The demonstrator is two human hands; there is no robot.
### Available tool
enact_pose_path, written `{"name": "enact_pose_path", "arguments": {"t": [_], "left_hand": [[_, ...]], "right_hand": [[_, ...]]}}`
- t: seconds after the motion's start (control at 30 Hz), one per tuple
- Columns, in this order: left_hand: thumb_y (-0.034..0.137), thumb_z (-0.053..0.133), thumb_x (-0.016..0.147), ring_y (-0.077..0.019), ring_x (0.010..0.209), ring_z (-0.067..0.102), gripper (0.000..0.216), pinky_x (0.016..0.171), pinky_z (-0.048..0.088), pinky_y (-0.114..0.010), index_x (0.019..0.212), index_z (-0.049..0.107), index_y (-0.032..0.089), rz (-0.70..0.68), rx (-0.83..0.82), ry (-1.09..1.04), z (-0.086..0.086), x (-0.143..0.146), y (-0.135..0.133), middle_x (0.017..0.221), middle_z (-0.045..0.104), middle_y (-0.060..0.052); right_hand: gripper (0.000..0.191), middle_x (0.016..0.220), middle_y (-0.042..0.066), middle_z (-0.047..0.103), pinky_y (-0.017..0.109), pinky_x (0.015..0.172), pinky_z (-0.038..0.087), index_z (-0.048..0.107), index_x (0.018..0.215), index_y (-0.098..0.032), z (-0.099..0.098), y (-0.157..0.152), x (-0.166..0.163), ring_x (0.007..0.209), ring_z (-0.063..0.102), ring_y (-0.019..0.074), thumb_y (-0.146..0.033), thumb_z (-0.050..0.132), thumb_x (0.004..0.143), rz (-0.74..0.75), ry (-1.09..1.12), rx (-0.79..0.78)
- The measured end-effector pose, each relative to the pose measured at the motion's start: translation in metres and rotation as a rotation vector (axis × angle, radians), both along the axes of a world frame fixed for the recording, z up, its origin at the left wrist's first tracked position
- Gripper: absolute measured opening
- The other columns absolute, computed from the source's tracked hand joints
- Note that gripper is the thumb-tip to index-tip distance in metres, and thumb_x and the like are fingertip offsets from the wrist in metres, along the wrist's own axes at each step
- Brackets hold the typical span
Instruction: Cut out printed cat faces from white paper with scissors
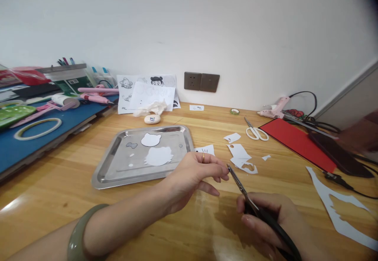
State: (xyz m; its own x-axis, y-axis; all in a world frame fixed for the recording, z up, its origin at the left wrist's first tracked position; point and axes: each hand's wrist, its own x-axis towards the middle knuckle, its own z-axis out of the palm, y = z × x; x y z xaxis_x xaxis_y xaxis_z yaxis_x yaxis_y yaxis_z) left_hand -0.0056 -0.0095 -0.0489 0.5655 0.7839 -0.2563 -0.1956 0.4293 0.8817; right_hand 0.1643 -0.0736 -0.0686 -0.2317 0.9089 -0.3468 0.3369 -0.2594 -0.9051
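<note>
My right hand (265,221) is wrapped round the black handles of a pair of scissors (242,190), whose metal blades point up and to the left. At their tips, the thumb and forefinger of my left hand (203,170) are pinched together; whatever is between them is too small to make out. A metal tray (109,180) lies left of my left hand. In it are a white cat-head paper cutout (150,139), a larger whiskered white cutout (159,156), a grey bow cutout (131,145) and small paper dots. Beside the tray, my left hand partly covers a paper with black lines (208,149).
Paper scraps (240,152) and white-handled scissors (256,133) lie beyond my right hand. A red sheet (298,141), a pink glue gun (277,108) and cables are at right. Printed drawings (125,95) lean on the wall. Craft supplies crowd a blue board (71,129).
</note>
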Motion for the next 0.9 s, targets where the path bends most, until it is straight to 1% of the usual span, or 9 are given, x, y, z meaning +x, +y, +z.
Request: {"name": "enact_pose_path", "arguments": {"t": [0.13, 0.43, 0.63, 0.77, 0.9], "left_hand": [[0.019, 0.063, 0.062, -0.0103, 0.065, 0.048, 0.007, 0.048, 0.045, -0.018, 0.063, 0.06, 0.013, 0.008, -0.005, 0.005, 0.0001, -0.0002, -0.0002, 0.065, 0.056, -0.002], [0.021, 0.066, 0.061, -0.0093, 0.064, 0.047, 0.011, 0.048, 0.045, -0.018, 0.068, 0.061, 0.014, 0.005, -0.014, 0.0, 0.0002, 0.0002, -0.0002, 0.068, 0.056, -0.001], [0.021, 0.065, 0.062, -0.0097, 0.065, 0.048, 0.01, 0.048, 0.045, -0.017, 0.065, 0.06, 0.013, 0.008, -0.012, 0.022, -0.0015, 0.0007, -0.0002, 0.066, 0.056, -0.002], [0.022, 0.065, 0.062, -0.0092, 0.063, 0.048, 0.011, 0.048, 0.046, -0.017, 0.066, 0.061, 0.013, 0.025, -0.015, 0.002, -0.0038, 0.0012, 0.0006, 0.066, 0.057, -0.002], [0.02, 0.064, 0.063, -0.0086, 0.063, 0.047, 0.009, 0.047, 0.046, -0.016, 0.067, 0.061, 0.012, 0.033, -0.021, -0.018, -0.0042, 0.0015, -0.0006, 0.066, 0.057, -0.002]], "right_hand": [[0.031, 0.037, -0.008, 0.034, 0.016, 0.03, 0.025, 0.052, 0.06, -0.019, -0.0041, -0.0001, 0.0008, 0.028, 0.03, 0.0049, -0.049, 0.059, 0.066, -0.004, -0.017, 0.008], [0.03, 0.037, -0.008, 0.036, 0.015, 0.03, 0.026, 0.051, 0.06, -0.018, -0.0035, -0.0007, 0.0001, 0.028, 0.03, 0.004, -0.046, 0.061, 0.064, -0.051, 0.0, 0.012], [0.027, 0.037, -0.008, 0.037, 0.013, 0.029, 0.026, 0.052, 0.06, -0.018, -0.0026, -0.0004, -0.0014, 0.029, 0.032, 0.0035, -0.042, 0.063, 0.064, -0.053, -0.019, 0.005], [0.028, 0.037, -0.008, 0.036, 0.014, 0.029, 0.027, 0.053, 0.06, -0.019, -0.0043, -0.0009, -0.0008, 0.028, 0.031, 0.0037, -0.045, 0.063, 0.063, -0.065, -0.032, 0.015], [0.031, 0.038, -0.009, 0.035, 0.015, 0.03, 0.027, 0.053, 0.062, -0.018, -0.0039, -0.001, 0.0007, 0.029, 0.031, 0.0039, -0.049, 0.059, 0.065, -0.035, -0.012, 0.021]]}}
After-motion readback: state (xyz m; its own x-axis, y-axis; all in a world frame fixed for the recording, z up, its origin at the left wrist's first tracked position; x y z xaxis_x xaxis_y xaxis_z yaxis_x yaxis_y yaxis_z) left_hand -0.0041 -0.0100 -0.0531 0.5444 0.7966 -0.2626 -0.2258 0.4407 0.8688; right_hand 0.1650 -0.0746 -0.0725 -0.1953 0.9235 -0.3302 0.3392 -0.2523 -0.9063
